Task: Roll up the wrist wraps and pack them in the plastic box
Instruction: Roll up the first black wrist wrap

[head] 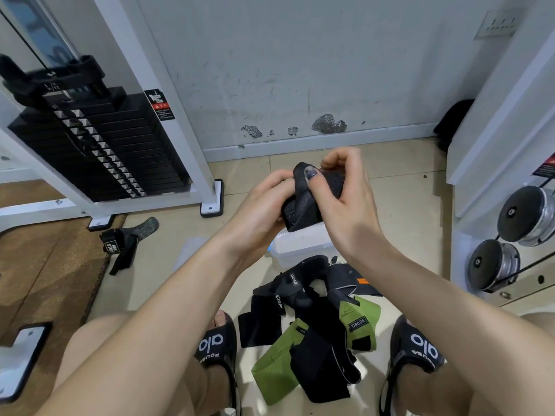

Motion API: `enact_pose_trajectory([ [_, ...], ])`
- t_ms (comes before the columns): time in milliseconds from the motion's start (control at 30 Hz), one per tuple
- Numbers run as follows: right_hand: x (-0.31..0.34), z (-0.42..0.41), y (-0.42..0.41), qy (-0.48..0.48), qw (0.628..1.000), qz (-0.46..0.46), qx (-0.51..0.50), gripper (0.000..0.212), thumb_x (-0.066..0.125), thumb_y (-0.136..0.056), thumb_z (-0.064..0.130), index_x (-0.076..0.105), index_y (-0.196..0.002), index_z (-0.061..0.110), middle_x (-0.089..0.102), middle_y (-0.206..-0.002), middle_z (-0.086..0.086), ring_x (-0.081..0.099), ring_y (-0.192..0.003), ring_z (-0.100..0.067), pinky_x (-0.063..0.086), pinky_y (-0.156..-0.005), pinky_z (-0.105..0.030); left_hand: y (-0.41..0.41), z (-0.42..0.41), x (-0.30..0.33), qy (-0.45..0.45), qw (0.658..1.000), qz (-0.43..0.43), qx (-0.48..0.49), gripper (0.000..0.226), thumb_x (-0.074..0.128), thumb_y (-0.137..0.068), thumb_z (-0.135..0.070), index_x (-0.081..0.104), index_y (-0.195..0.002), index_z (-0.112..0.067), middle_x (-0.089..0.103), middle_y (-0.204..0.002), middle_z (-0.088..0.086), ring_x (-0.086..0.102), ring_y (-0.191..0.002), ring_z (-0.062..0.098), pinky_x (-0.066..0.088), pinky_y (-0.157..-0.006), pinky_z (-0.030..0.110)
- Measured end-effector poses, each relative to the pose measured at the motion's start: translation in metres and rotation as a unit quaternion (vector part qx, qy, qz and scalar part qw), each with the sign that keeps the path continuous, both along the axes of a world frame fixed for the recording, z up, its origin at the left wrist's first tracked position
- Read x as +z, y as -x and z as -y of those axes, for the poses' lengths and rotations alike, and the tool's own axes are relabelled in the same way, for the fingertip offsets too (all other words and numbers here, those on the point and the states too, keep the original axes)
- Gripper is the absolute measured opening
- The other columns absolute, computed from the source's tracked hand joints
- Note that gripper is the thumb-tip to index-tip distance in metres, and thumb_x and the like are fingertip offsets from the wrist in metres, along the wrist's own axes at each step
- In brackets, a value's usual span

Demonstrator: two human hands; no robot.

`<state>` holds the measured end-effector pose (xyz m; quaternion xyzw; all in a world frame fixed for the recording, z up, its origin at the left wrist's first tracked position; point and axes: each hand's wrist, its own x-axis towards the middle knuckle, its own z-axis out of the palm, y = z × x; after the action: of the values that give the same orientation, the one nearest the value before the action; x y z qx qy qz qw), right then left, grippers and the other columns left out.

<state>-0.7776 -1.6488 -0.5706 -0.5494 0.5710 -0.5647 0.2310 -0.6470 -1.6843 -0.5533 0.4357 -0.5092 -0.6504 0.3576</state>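
Fingers [336, 163] of right hand [345, 202] and left hand [261, 208] both curled around black wrist wrap [303, 205], gripping it from two sides, partly rolled. Directly below the fingers, on the floor [405, 205], plastic box [300, 247]. Nearer than the box, between two sandals, pile of loose wraps [315, 325], black and green.

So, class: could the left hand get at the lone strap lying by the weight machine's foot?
Probably not yet: the left hand grips the black wrap with the right hand. The strap itself lies unobstructed on the floor.
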Motion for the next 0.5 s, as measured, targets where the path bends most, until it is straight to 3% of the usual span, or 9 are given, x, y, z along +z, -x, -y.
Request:
enact_pose_trajectory([
  [133, 0.002, 0.004, -0.003, -0.016, 1.000, 0.012, 0.005, 0.010, 0.054, -0.103, 0.017, 0.062, -0.105, 0.022, 0.059, -0.109, 0.002, 0.055, -0.101, 0.001, 0.037, -0.082, -0.006, 0.005, -0.002, 0.001, 0.013, 1.000, -0.004, -0.001, 0.037, 0.055, -0.099, -0.027, 0.063, -0.124, -0.001, 0.063, -0.128, 0.024, 0.065, -0.113, 0.028, 0.042, -0.113, 0.059],
  [233, 0.000, 0.003, -0.008, 0.001, 1.000, 0.018, -0.006, 0.018, 0.050, -0.103, 0.013, 0.066, -0.099, 0.021, 0.062, -0.102, 0.003, 0.057, -0.097, -0.003, 0.039, -0.079, -0.009, 0.008, -0.006, 0.003, 0.026, 1.000, -0.008, -0.009, 0.039, 0.043, -0.103, -0.036, 0.070, -0.101, -0.008, 0.069, -0.102, 0.011, 0.065, -0.100, 0.019, 0.051, -0.100, 0.044],
  [300, 0.000, 0.003, -0.009, 0.000, 0.999, 0.029, -0.019, 0.017, 0.050, -0.103, 0.014, 0.064, -0.097, 0.021, 0.063, -0.098, 0.003, 0.058, -0.093, -0.006, 0.041, -0.079, -0.016, 0.009, -0.009, 0.005, 0.028, 0.999, -0.013, -0.025, 0.054, 0.034, -0.109, -0.049, 0.073, -0.098, -0.014, 0.075, -0.101, 0.004, 0.070, -0.101, 0.017, 0.052, -0.098, 0.035],
  [400, 0.002, 0.004, -0.010, -0.020, 0.996, 0.080, -0.030, 0.010, 0.052, -0.103, 0.017, 0.061, -0.102, 0.019, 0.065, -0.095, 0.008, 0.060, -0.092, -0.009, 0.046, -0.079, -0.023, 0.011, -0.007, -0.001, 0.050, 0.998, 0.026, 0.026, 0.062, 0.057, -0.086, -0.067, 0.065, -0.109, -0.010, 0.073, -0.106, 0.002, 0.070, -0.106, 0.022, 0.048, -0.109, 0.054],
  [500, 0.001, 0.004, -0.014, -0.044, 0.992, 0.113, -0.028, 0.015, 0.047, -0.105, 0.019, 0.061, -0.109, 0.023, 0.066, -0.102, 0.009, 0.060, -0.098, -0.009, 0.048, -0.084, -0.026, 0.014, -0.005, -0.008, 0.053, 0.994, 0.036, 0.087, 0.044, 0.059, -0.082, -0.048, 0.058, -0.097, -0.007, 0.062, -0.088, 0.002, 0.059, -0.087, 0.018, 0.051, -0.095, 0.052],
])
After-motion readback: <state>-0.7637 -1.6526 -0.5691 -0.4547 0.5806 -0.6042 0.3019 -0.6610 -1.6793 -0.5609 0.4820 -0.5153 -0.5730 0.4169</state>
